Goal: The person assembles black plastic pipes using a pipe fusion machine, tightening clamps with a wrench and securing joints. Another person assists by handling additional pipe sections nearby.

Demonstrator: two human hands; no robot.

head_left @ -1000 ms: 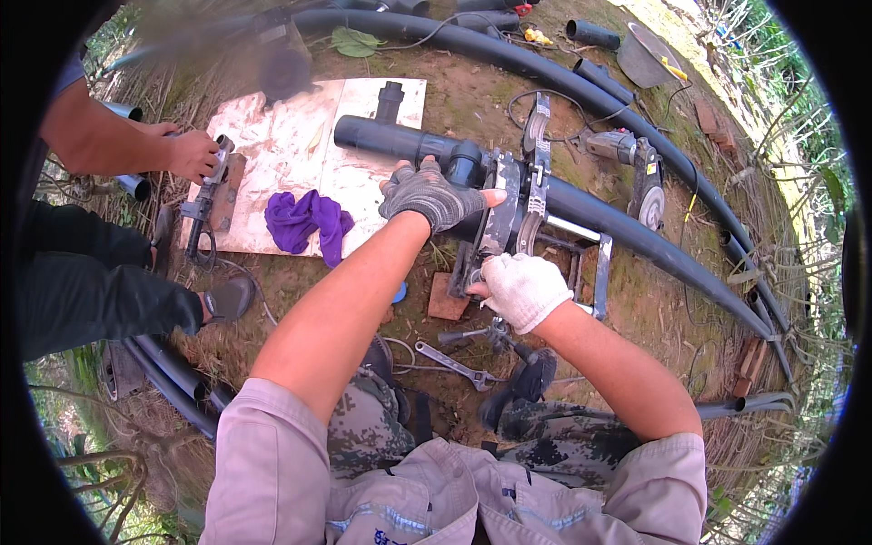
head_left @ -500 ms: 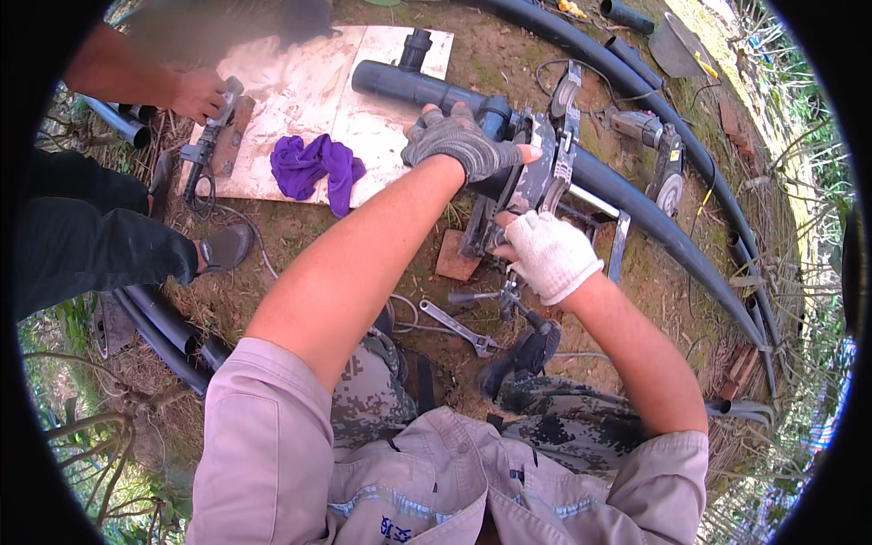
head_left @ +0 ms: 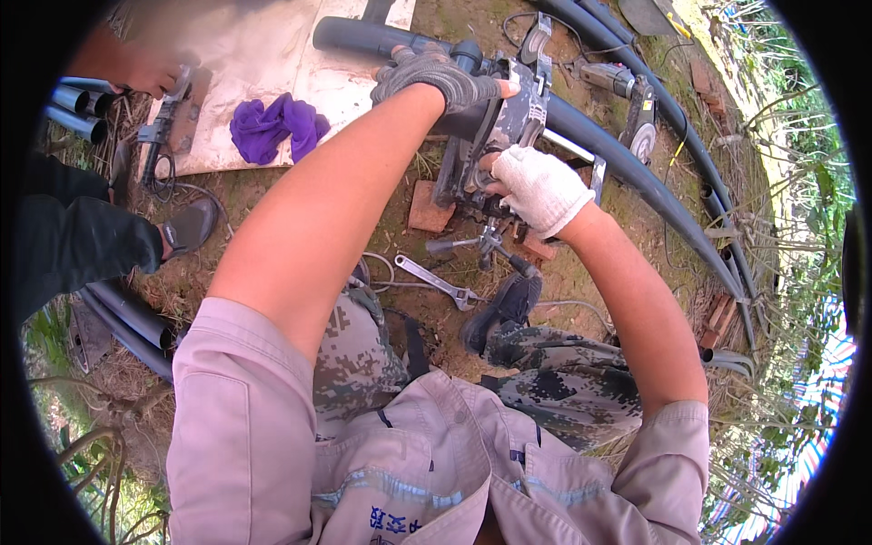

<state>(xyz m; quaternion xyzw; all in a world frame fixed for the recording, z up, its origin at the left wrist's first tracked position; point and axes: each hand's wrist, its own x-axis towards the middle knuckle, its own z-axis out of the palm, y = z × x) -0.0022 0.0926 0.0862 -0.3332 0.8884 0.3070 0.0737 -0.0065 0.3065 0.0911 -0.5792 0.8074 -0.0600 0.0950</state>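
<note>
My left hand [head_left: 425, 80], in a grey knit glove with bare fingertips, is closed over a black plastic pipe [head_left: 354, 38]. Its thumb reaches the edge of a metal pipe clamp [head_left: 518, 113] around the pipe. A branch fitting [head_left: 467, 56] stands up from the pipe beside my fingers. Lower down, my right hand [head_left: 543, 193], in a white glove with bare fingertips, has its fingers curled on the clamp's near lower side. The exact part between those fingers is hidden. Below hangs a handle with several arms [head_left: 490, 241].
An adjustable wrench [head_left: 436, 280] and a brick [head_left: 430, 207] lie near my feet. A purple cloth [head_left: 272, 129] rests on a pale board [head_left: 209, 145]. At left, a co-worker's hand [head_left: 154, 71] is by a corded tool [head_left: 159, 132]. An angle grinder [head_left: 636, 109] lies right of the long pipe.
The whole scene has shifted left and upward in the view. Both my hands keep their places on the pipe and the clamp.
</note>
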